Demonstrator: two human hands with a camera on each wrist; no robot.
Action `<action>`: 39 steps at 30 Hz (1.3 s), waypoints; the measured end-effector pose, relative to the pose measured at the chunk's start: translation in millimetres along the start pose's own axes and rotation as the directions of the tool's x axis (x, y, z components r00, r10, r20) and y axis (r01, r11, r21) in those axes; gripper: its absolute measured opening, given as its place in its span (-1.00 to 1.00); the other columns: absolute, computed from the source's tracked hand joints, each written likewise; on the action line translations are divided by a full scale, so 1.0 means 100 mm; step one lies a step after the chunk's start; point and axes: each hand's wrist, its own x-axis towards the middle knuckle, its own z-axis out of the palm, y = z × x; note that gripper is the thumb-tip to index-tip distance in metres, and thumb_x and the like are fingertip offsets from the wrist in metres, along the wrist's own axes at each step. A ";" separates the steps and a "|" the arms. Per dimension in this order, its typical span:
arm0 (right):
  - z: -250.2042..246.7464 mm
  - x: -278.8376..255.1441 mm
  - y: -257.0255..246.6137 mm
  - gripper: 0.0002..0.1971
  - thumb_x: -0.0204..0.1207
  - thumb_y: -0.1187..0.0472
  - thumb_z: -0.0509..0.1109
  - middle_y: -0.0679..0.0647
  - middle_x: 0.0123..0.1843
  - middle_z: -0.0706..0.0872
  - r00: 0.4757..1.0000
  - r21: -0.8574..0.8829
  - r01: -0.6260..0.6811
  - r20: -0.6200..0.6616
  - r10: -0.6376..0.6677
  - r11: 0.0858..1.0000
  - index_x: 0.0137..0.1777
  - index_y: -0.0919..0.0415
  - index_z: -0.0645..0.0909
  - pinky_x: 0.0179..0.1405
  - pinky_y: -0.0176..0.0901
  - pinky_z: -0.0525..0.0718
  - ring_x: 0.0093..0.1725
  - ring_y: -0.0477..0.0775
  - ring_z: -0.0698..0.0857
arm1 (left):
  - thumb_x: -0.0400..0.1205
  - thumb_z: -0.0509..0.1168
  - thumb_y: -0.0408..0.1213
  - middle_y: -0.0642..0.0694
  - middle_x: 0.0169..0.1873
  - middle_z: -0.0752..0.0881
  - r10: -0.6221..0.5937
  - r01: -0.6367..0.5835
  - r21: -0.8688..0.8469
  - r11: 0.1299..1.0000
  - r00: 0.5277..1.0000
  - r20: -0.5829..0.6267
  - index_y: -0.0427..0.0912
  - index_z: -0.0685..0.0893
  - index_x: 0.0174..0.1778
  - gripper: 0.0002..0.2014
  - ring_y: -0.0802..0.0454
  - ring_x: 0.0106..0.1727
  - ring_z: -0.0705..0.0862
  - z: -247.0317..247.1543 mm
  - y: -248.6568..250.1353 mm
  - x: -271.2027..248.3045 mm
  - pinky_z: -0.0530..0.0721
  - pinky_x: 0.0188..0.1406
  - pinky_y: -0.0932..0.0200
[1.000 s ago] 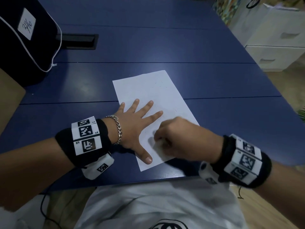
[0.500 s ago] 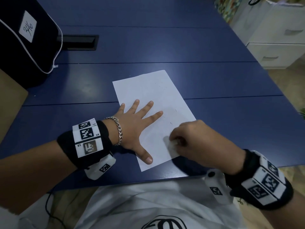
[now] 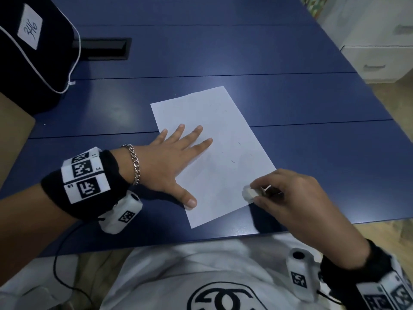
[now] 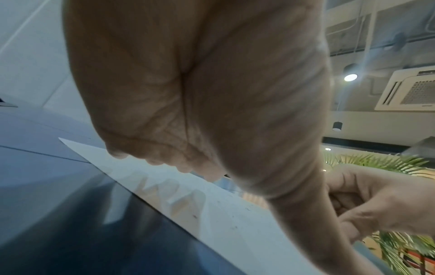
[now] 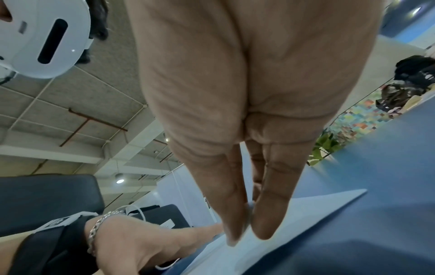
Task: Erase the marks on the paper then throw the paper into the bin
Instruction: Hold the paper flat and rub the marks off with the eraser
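A white sheet of paper [image 3: 214,139] lies skewed on the blue table [image 3: 312,108], with a few faint pencil marks near its right side. My left hand [image 3: 176,157] lies flat with spread fingers on the sheet's left half, pressing it down. My right hand [image 3: 288,198] pinches a small white eraser [image 3: 249,193] at the paper's right edge near the front corner. In the left wrist view the paper [image 4: 212,210] runs under the palm. The right wrist view shows my fingertips [image 5: 259,228] meeting over the paper [image 5: 306,210]; the eraser is hidden there. No bin is in view.
A black bag [image 3: 29,54] with a white label stands at the back left. A black cable slot [image 3: 105,49] is set in the table behind it. White drawers [image 3: 380,57] stand beyond the table's right edge. The table's front edge is close to my body.
My right hand has slid the eraser rightward and toward me, from the sheet's middle to its right edge. The left hand has stayed flat on the paper.
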 end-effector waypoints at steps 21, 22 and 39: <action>-0.01 0.83 -0.43 -0.85 0.55 0.23 0.32 0.05 -0.21 0.63 0.893 -0.450 0.405 0.382 -0.239 0.796 -0.22 0.14 0.67 -0.20 0.09 0.68 -0.23 0.16 0.62 | -0.05 0.42 0.78 0.13 0.71 -0.64 -0.017 0.016 0.095 0.995 1.000 0.009 0.45 -0.61 0.64 0.61 -0.38 0.77 -0.51 0.06 0.15 0.28 -0.25 0.68 -0.66; -0.01 0.87 -0.43 -0.85 0.55 0.23 0.32 0.05 -0.22 0.64 0.907 -0.455 0.391 0.339 -0.251 0.800 -0.23 0.15 0.66 -0.21 0.11 0.68 -0.24 0.16 0.61 | -0.06 0.41 0.78 0.13 0.71 -0.63 -0.014 0.013 0.094 0.996 1.000 0.007 0.45 -0.61 0.64 0.62 -0.38 0.77 -0.51 0.06 0.15 0.28 -0.25 0.68 -0.66; 0.03 0.61 -0.43 -0.88 0.58 0.17 0.37 0.01 -0.18 0.67 0.815 -0.336 0.492 0.502 -0.289 0.803 -0.13 0.07 0.74 -0.19 0.03 0.68 -0.23 0.07 0.63 | -0.03 0.46 0.74 0.16 0.70 -0.65 -0.032 0.030 0.108 0.994 0.999 0.019 0.47 -0.62 0.63 0.61 -0.35 0.77 -0.52 0.03 0.18 0.26 -0.26 0.70 -0.61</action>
